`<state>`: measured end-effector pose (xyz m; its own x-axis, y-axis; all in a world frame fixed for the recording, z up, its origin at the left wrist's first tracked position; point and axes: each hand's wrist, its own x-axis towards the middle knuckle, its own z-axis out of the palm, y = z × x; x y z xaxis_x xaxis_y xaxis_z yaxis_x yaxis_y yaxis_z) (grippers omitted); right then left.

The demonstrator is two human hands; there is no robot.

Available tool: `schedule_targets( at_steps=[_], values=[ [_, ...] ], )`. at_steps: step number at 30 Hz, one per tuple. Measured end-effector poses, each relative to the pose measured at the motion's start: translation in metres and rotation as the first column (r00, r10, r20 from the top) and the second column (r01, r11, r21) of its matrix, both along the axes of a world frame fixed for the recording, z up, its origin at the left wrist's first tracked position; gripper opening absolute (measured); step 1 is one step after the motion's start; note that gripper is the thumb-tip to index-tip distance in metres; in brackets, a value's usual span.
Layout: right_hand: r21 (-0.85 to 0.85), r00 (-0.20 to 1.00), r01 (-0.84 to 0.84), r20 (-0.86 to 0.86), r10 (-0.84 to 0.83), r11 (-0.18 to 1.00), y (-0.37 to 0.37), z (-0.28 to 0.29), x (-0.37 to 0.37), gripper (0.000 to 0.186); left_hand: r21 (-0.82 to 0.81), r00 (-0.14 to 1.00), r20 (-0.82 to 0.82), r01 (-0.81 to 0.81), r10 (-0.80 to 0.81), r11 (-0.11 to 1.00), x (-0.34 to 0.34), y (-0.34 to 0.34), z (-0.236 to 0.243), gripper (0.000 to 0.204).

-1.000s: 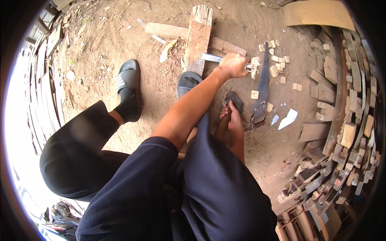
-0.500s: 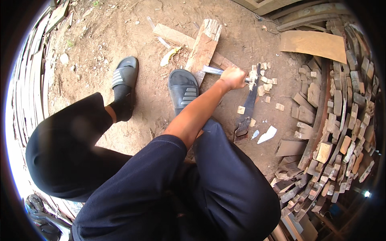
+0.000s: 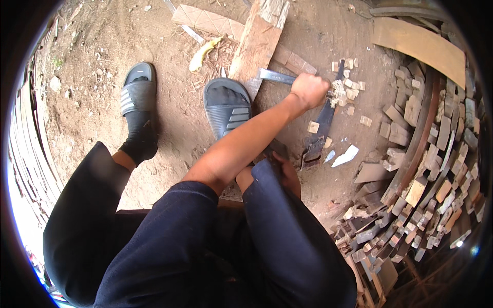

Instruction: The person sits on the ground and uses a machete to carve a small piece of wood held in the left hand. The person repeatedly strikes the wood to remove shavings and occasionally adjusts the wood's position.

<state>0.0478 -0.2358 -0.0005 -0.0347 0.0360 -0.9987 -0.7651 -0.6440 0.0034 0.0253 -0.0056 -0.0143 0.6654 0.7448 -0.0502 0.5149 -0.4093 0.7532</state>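
1. Dirt ground point(image 3: 102, 49): biggest thing we see, everything else sits on it.
2. Woodpile point(image 3: 416, 192), offcuts stacked along the right side.
3. Dark trousers point(image 3: 298, 220), knees bent; the right knee covers part of what's behind it.
4. Tan sheet point(image 3: 418, 46), upper right, by the pile.
5. Wooden beam point(image 3: 259, 46), top centre, lying across a scored wooden strip point(image 3: 213, 23).
6. Saw point(image 3: 323, 123), on the ground right of the hands, wood blocks around it.
7. Right slide point(image 3: 226, 115) at the beam's near end, we can't tell if it presses; left slide point(image 3: 131, 97) well apart on the dirt.
8. Chisel point(image 3: 277, 76): blade end at the beam's right edge, contact unclear to us; frayed handle end sits over the saw in our view.
9. Left hand point(image 3: 311, 90): grip closed round the chisel handle, arm crossing over the right leg.
10. Right hand point(image 3: 290, 177): half hidden by the knee, grip closed on a dark hammer point(image 3: 276, 149) as far as we can see.
11. Yellow peel point(image 3: 204, 54), left of the beam.
12. White scrap point(image 3: 345, 156), right of the saw handle.
13. Wood blocks point(image 3: 365, 121), small, pale, scattered.
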Motion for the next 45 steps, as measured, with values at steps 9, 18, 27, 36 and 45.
schedule_targets(
  at_steps=[9,18,27,36,45],
  values=[
    [0.086,0.895,-0.107,0.442,0.058,0.99,0.014,0.016,0.016,0.04,-0.032,0.991,-0.005,0.133,-0.133,0.991,-0.015,0.001,0.02,0.015],
    [0.386,0.73,-0.325,0.683,-0.031,0.863,0.106,0.089,0.064,0.047,-0.013,0.994,0.068,0.089,-0.088,0.996,-0.014,-0.002,0.011,0.018],
    [0.448,0.752,-0.214,0.643,-0.147,0.868,0.112,0.073,0.071,0.049,0.012,0.99,-0.025,0.138,-0.137,0.99,-0.008,-0.005,0.002,0.015],
    [0.427,0.795,-0.212,0.598,-0.099,0.879,0.099,0.058,0.078,0.049,0.042,0.991,-0.045,0.124,-0.122,0.991,-0.006,-0.004,0.001,0.014],
    [0.435,0.812,-0.233,0.58,-0.073,0.87,0.096,0.058,0.078,0.047,-0.006,0.991,-0.069,0.117,-0.117,0.993,-0.002,-0.002,-0.005,0.014]
  ],
)
